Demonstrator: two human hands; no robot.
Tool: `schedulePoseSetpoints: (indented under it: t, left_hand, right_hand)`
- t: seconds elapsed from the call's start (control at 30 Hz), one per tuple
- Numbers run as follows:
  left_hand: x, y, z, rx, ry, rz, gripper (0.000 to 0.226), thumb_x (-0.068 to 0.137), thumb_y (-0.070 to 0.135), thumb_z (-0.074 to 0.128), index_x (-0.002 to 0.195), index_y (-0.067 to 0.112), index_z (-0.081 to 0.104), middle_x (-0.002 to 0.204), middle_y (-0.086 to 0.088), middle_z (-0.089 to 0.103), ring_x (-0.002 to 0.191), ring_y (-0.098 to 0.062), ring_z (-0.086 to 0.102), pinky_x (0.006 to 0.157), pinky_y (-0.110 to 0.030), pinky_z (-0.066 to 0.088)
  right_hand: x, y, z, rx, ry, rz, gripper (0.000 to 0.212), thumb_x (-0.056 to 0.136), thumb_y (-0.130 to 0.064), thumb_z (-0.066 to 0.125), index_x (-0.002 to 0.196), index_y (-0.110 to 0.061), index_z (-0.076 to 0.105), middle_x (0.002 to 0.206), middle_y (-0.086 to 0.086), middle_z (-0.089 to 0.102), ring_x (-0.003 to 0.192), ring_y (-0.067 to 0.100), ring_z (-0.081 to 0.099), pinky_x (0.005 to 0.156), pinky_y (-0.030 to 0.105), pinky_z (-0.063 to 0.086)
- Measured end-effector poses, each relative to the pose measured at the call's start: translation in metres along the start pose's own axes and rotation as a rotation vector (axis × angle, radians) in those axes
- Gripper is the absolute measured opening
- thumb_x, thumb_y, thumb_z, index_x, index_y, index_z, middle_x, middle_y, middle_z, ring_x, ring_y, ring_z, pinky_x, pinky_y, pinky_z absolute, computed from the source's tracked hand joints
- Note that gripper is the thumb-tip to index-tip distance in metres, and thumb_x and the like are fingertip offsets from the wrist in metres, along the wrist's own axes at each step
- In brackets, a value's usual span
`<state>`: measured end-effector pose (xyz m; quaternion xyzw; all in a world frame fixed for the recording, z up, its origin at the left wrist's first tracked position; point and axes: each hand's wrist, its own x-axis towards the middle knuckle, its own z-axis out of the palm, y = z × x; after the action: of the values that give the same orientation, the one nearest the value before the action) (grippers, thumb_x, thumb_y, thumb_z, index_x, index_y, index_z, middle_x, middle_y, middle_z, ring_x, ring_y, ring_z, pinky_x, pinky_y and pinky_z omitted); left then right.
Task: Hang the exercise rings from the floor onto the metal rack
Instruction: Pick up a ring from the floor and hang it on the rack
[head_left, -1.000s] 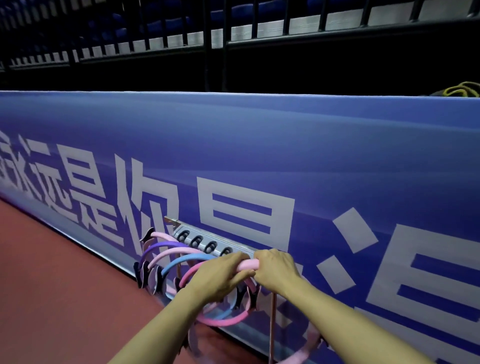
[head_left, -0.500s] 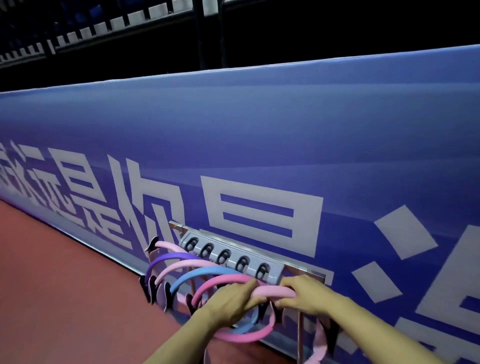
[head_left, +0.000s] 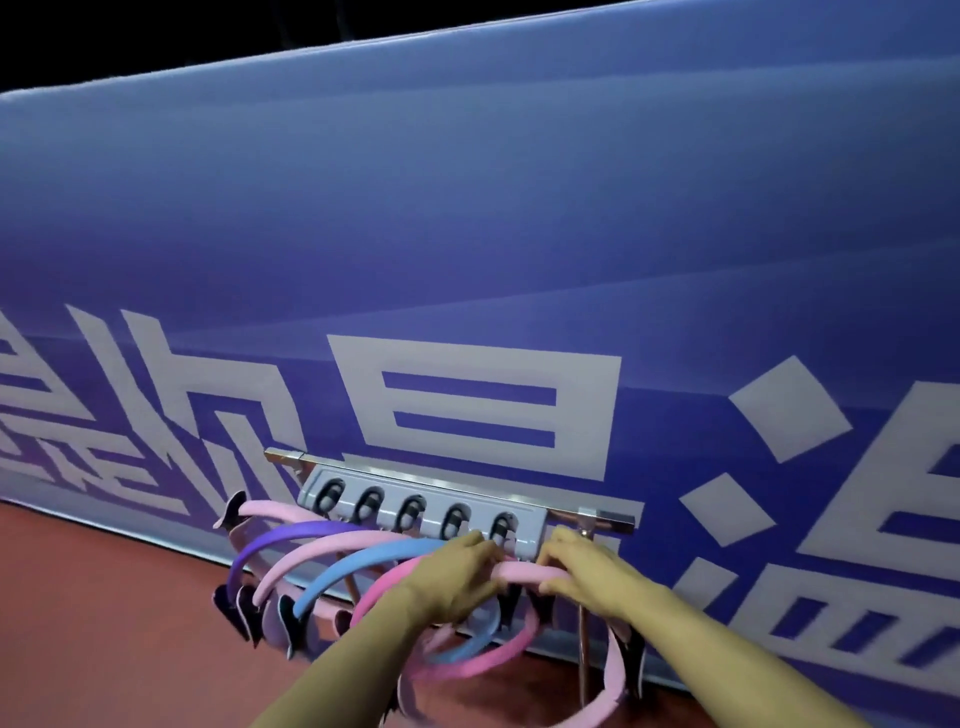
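Both hands — left hand (head_left: 457, 579) and right hand (head_left: 587, 574) — clamp their grip round a light pink ring (head_left: 524, 573) just below the metal rack (head_left: 431, 506), beside five hung rings.

Blue banner (head_left: 519, 234), red floor (head_left: 93, 623).

Head view, downward, close above rack (head_left: 423, 512)

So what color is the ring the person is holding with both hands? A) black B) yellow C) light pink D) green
C: the left hand and right hand both curl round a light pink ring just below the gray hook strip.
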<state>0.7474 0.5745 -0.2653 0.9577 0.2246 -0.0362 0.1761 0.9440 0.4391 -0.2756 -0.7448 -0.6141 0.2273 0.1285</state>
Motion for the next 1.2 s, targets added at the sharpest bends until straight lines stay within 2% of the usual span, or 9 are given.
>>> schedulePoseSetpoints:
  t: [0.13, 0.27, 0.4, 0.7, 0.8, 0.87, 0.97, 1.07, 1.2]
  left_hand:
    - [0.022, -0.011, -0.001, 0.109, -0.033, 0.0, 0.037, 0.093, 0.051, 0.056, 0.122, 0.027, 0.055, 0.121, -0.004, 0.056, 0.111, -0.031, 0.058, 0.088, -0.043, 0.05]
    - [0.039, -0.02, -0.002, 0.206, -0.035, 0.088, 0.037, 0.093, 0.053, 0.054, 0.116, 0.026, 0.058, 0.119, -0.003, 0.056, 0.109, -0.031, 0.06, 0.083, -0.04, 0.046]
    - [0.05, -0.024, 0.002, 0.265, -0.063, 0.162, 0.036, 0.09, 0.051, 0.058, 0.115, 0.025, 0.062, 0.121, -0.003, 0.061, 0.109, -0.032, 0.06, 0.087, -0.037, 0.041]
    - [0.067, -0.032, 0.008, 0.185, -0.16, 0.156, 0.043, 0.084, 0.055, 0.065, 0.114, 0.026, 0.061, 0.12, -0.002, 0.063, 0.11, -0.029, 0.061, 0.084, -0.04, 0.047]
    - [0.067, -0.031, 0.008, 0.225, -0.171, 0.159, 0.049, 0.085, 0.055, 0.065, 0.118, 0.021, 0.055, 0.115, -0.008, 0.068, 0.106, -0.034, 0.062, 0.08, -0.04, 0.045]
    - [0.066, -0.031, 0.007, 0.214, -0.169, 0.151, 0.053, 0.086, 0.054, 0.065, 0.121, 0.017, 0.048, 0.116, -0.012, 0.067, 0.106, -0.037, 0.061, 0.078, -0.04, 0.042]
    - [0.063, -0.029, 0.005, 0.184, -0.195, 0.17, 0.04, 0.086, 0.052, 0.063, 0.109, 0.02, 0.053, 0.115, -0.009, 0.066, 0.106, -0.034, 0.061, 0.074, -0.037, 0.036]
    - [0.061, -0.028, 0.004, 0.135, -0.186, 0.133, 0.035, 0.088, 0.058, 0.055, 0.098, 0.025, 0.055, 0.11, -0.005, 0.068, 0.103, -0.031, 0.062, 0.075, -0.036, 0.04]
    - [0.055, -0.03, 0.002, -0.082, 0.036, -0.044, 0.034, 0.095, 0.051, 0.043, 0.09, 0.02, 0.056, 0.1, -0.006, 0.07, 0.096, -0.031, 0.063, 0.075, -0.037, 0.045]
  right_hand:
    - [0.011, 0.005, 0.01, 0.004, 0.056, 0.077, 0.023, 0.088, -0.042, 0.069, 0.107, -0.031, 0.063, 0.105, -0.012, 0.046, 0.096, 0.012, 0.053, 0.084, 0.031, 0.044]
    - [0.024, 0.008, 0.018, 0.012, 0.083, 0.175, 0.026, 0.086, -0.041, 0.072, 0.109, -0.031, 0.065, 0.108, -0.009, 0.05, 0.103, 0.015, 0.055, 0.09, 0.032, 0.047]
    - [0.032, 0.01, 0.026, 0.02, 0.113, 0.234, 0.03, 0.081, -0.038, 0.078, 0.105, -0.03, 0.061, 0.101, -0.016, 0.05, 0.096, 0.01, 0.055, 0.084, 0.027, 0.047]
    - [0.042, 0.013, 0.031, -0.048, 0.055, 0.266, 0.026, 0.078, -0.038, 0.08, 0.096, -0.03, 0.063, 0.096, -0.015, 0.048, 0.089, 0.01, 0.049, 0.073, 0.026, 0.04]
    - [0.042, 0.013, 0.025, -0.018, -0.031, 0.274, 0.022, 0.078, -0.037, 0.074, 0.091, -0.035, 0.057, 0.093, -0.015, 0.055, 0.088, 0.011, 0.057, 0.075, 0.028, 0.048]
    - [0.04, 0.014, 0.021, -0.016, -0.04, 0.26, 0.011, 0.081, -0.033, 0.061, 0.091, -0.034, 0.057, 0.094, -0.014, 0.058, 0.089, 0.011, 0.059, 0.078, 0.031, 0.051]
    - [0.038, 0.011, 0.016, -0.015, 0.073, 0.254, 0.021, 0.087, -0.032, 0.044, 0.09, -0.027, 0.064, 0.094, -0.013, 0.063, 0.087, 0.014, 0.061, 0.075, 0.036, 0.052]
    - [0.042, 0.004, 0.014, 0.015, 0.237, 0.252, 0.026, 0.094, -0.032, 0.042, 0.095, -0.026, 0.067, 0.098, -0.013, 0.068, 0.091, 0.013, 0.062, 0.075, 0.032, 0.049]
    - [0.051, -0.007, 0.015, 0.117, 0.368, 0.175, 0.024, 0.099, -0.032, 0.045, 0.103, -0.031, 0.068, 0.105, -0.018, 0.067, 0.094, 0.008, 0.062, 0.078, 0.028, 0.048]
